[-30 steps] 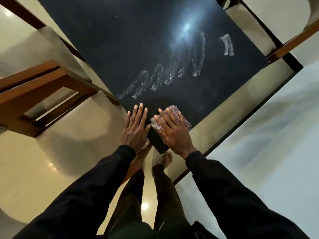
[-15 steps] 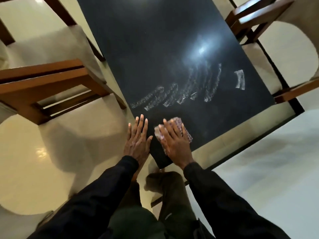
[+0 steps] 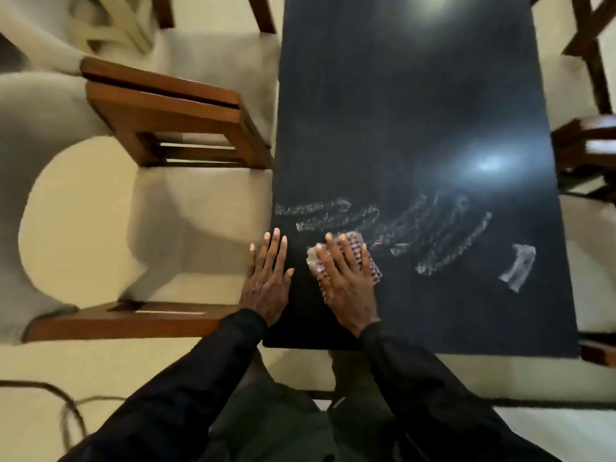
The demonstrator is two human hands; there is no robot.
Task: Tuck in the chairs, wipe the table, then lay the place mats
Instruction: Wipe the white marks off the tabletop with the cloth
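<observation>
A dark glossy table [image 3: 416,95] runs away from me, marked with pale wet wipe streaks [image 3: 393,225] across its near part. My right hand [image 3: 346,278] lies flat with straight fingers on a checked cloth [image 3: 365,258], pressing it on the table near the front left corner. My left hand [image 3: 268,281] rests flat and open at the table's left edge, beside the cloth. A wooden chair [image 3: 173,111] with a pale seat stands along the left side, a second chair [image 3: 150,228] nearer me. More wooden chairs [image 3: 586,141] show at the right edge.
The floor [image 3: 76,211] is pale and shiny. A dark cable [image 3: 66,405] lies on it at the lower left. My legs and black sleeves fill the bottom of the view, close to the table's near edge.
The view has swung so the table now runs straight ahead. My right hand and the cloth have slid a little inward from the corner, leaving new streaks at the left edge.
</observation>
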